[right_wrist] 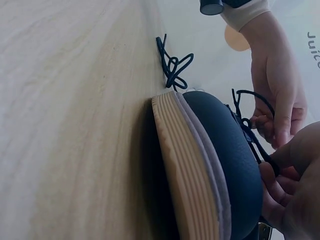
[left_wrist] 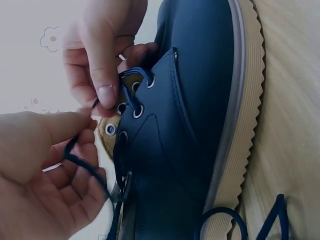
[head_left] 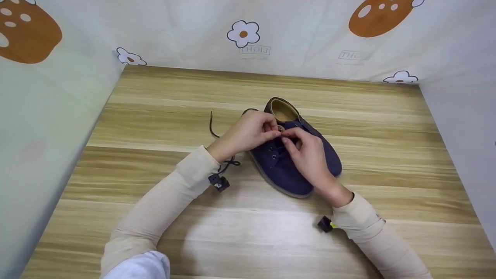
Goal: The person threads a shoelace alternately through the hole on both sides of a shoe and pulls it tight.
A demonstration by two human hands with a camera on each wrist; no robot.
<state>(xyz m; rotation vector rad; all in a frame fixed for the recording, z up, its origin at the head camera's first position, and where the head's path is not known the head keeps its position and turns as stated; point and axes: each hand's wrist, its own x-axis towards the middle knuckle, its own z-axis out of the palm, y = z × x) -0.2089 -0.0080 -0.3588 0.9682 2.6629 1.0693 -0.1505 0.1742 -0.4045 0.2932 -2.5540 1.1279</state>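
A navy lace-up shoe (head_left: 285, 172) with a pale ridged sole stands on the wooden surface, toe towards me. My left hand (head_left: 252, 130) is over its eyelets, thumb and forefinger pinching a dark blue shoelace (left_wrist: 85, 165). Opposite it, my right hand (head_left: 310, 153) pinches the lace close to the left fingertips. In the left wrist view, the lace passes through several metal eyelets, beside a tan tongue (left_wrist: 107, 140). A second navy shoe (head_left: 331, 153) lies against the first, its tan inside showing; the hands partly cover both.
A loose lace (head_left: 211, 124) trails on the wood-grain surface (head_left: 162, 112) left of the shoes, with loops (head_left: 232, 162) by the left wrist. Small black cameras hang from both cuffs. Patterned pale curtains (head_left: 294, 35) border the back and sides.
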